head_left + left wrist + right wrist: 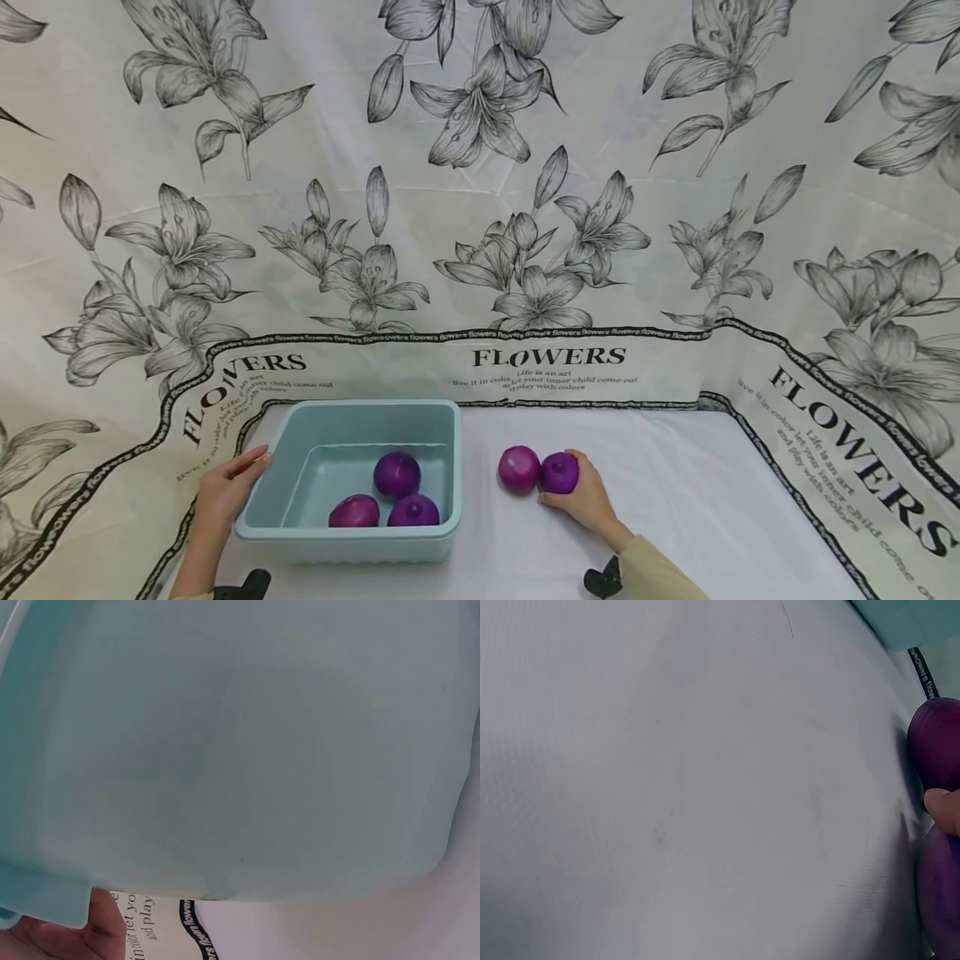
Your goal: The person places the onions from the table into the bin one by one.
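Observation:
My right hand (583, 500) grips a purple onion (558, 472) on the white table, thumb at its near side and fingers round its far side. Just left of it and right up against it in the head view lies a second, pinker onion (518, 469). In the right wrist view the thumb (943, 810) shows between the two onions. My left hand (225, 492) holds the left rim of a light blue plastic bin (348, 546). From the left wrist, its fingers (105, 926) show tucked beneath the rim. Inside the bin sit three onions, among them a dark purple one (397, 475).
White cloth (690, 475) covers the table right of the bin. Behind and at the sides hangs a pale curtain (555, 292) with printed flowers and lettering, its lower edge meeting the table close behind the bin.

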`<control>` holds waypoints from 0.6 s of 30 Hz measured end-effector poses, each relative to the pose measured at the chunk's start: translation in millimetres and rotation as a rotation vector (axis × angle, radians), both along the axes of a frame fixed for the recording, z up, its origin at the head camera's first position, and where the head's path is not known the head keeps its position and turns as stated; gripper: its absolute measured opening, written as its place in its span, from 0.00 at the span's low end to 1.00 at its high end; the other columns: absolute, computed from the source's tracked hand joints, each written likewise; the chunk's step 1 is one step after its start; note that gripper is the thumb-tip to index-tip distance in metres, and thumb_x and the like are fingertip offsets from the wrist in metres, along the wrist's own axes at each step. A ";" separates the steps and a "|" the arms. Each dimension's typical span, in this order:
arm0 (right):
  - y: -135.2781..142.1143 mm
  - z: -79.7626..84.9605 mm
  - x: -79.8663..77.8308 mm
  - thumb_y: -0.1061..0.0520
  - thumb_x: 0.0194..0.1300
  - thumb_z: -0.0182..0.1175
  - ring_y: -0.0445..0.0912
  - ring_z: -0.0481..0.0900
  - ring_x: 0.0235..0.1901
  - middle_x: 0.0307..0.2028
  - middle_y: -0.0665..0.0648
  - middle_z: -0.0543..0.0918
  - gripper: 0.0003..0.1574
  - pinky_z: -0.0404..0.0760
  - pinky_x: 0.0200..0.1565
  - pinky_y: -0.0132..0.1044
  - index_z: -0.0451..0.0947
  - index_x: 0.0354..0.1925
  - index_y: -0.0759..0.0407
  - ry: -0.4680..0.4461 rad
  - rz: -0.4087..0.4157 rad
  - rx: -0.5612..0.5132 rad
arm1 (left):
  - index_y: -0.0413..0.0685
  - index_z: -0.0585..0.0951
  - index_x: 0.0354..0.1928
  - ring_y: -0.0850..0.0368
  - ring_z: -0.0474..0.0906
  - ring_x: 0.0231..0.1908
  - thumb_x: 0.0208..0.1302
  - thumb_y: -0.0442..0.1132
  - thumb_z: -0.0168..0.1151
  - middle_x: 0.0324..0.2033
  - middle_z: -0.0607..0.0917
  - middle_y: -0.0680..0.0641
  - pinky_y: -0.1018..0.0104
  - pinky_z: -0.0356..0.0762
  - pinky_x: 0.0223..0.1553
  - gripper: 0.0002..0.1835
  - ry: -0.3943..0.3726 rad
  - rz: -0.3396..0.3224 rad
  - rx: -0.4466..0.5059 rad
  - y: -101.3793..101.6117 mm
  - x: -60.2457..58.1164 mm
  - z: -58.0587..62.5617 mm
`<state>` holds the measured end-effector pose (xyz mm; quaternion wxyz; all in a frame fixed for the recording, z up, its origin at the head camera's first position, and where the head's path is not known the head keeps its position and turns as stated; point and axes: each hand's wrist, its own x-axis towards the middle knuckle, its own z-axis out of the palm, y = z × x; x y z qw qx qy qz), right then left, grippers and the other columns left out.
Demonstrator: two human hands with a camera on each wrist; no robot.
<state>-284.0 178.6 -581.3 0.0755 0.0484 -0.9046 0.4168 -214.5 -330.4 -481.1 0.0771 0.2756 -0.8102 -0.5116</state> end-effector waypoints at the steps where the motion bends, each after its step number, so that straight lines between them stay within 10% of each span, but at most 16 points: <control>1: -0.1 0.2 0.4 0.50 0.37 0.79 0.64 0.74 0.56 0.56 0.71 0.75 0.60 0.73 0.56 0.60 0.61 0.63 0.69 -0.002 0.001 -0.005 | 0.39 0.73 0.63 0.35 0.66 0.64 0.65 0.55 0.59 0.62 0.73 0.33 0.39 0.62 0.61 0.32 0.000 0.001 -0.002 0.1 0.0 0.2; 18: -2.3 12.1 4.0 0.56 0.40 0.78 0.66 0.72 0.58 0.61 0.73 0.68 0.62 0.71 0.58 0.61 0.55 0.67 0.70 0.075 -0.036 -0.092 | 0.39 0.73 0.62 0.36 0.67 0.63 0.65 0.56 0.58 0.62 0.73 0.33 0.42 0.65 0.59 0.32 0.014 -0.003 -0.014 0.1 0.3 -1.3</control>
